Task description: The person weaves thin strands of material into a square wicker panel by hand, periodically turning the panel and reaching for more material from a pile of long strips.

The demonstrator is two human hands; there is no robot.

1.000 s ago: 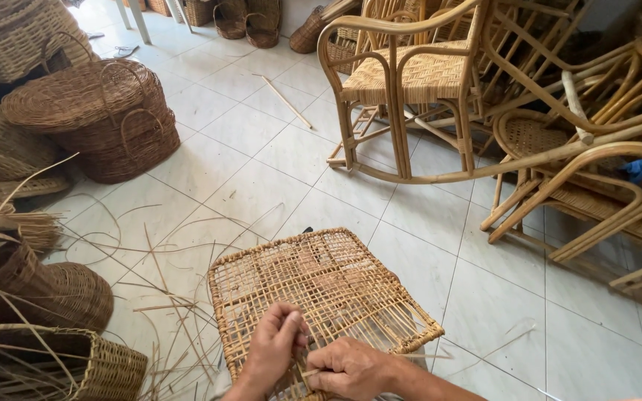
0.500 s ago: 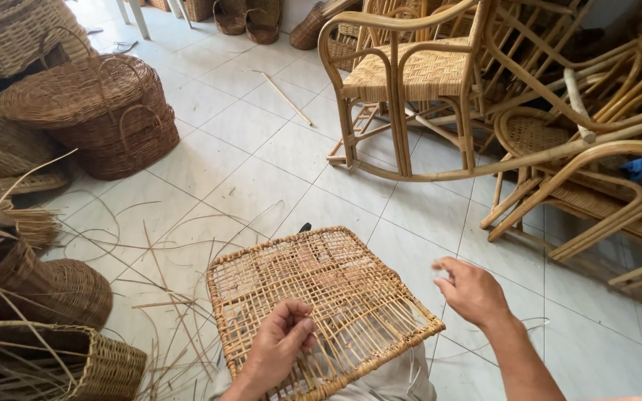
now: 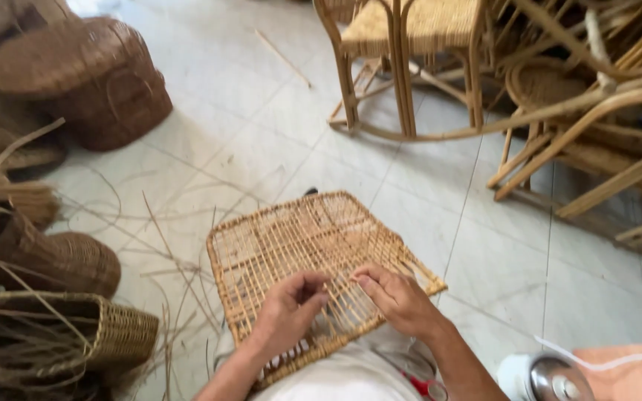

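- The woven rattan panel point(image 3: 313, 260) rests tilted on the person's lap, near centre, so both hands can reach its weave.
- Left hand point(image 3: 287, 312) steadies it, fingers curled and pressed onto the strands.
- Right hand point(image 3: 395, 297) fingers pinch a thin strand.
- Lidded wicker basket point(image 3: 76, 78) sits far left; a rattan chair point(image 3: 410, 52) stands far right.

Rattan rocking chair point(image 3: 410, 52) on tiled floor point(image 3: 261, 111); lidded wicker baskets point(image 3: 91, 82) left; stacked chair frames point(image 3: 596, 111) right.
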